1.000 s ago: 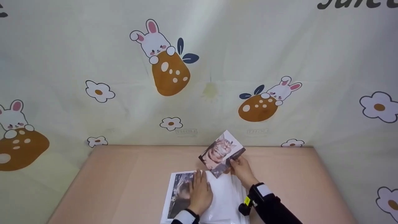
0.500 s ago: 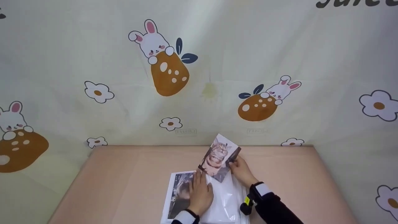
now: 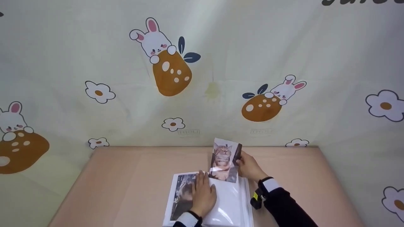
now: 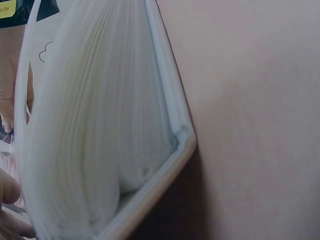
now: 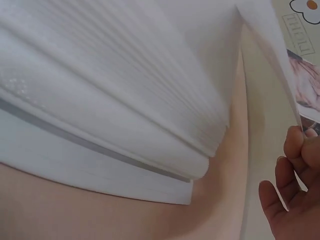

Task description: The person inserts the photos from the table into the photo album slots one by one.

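Observation:
An album (image 3: 225, 201) with clear, glossy sleeves lies spread on the table. My left hand (image 3: 203, 195) rests on it with straight fingers, between the left page's dark photo (image 3: 182, 205) and the bare right page. My right hand (image 3: 251, 167) pinches the right edge of a cat photo (image 3: 222, 159), held nearly upright above the right page. The photo's lower edge overlaps the top of that page; whether it is inside the sleeve I cannot tell. In the right wrist view, thumb and fingers (image 5: 295, 140) grip the photo's edge beside the thick page stack (image 5: 150, 100).
The album lies at the front middle of a peach-coloured table (image 3: 126, 186). Behind it hangs a pale cloth (image 3: 221, 47) printed with rabbits and flowers. In the left wrist view the album's hard cover (image 4: 172, 95) edges the fanned pages.
The cat photo has turned from tilted to nearly upright and come down to the top of the right page. My right hand has shifted slightly with it; the left hand stays put.

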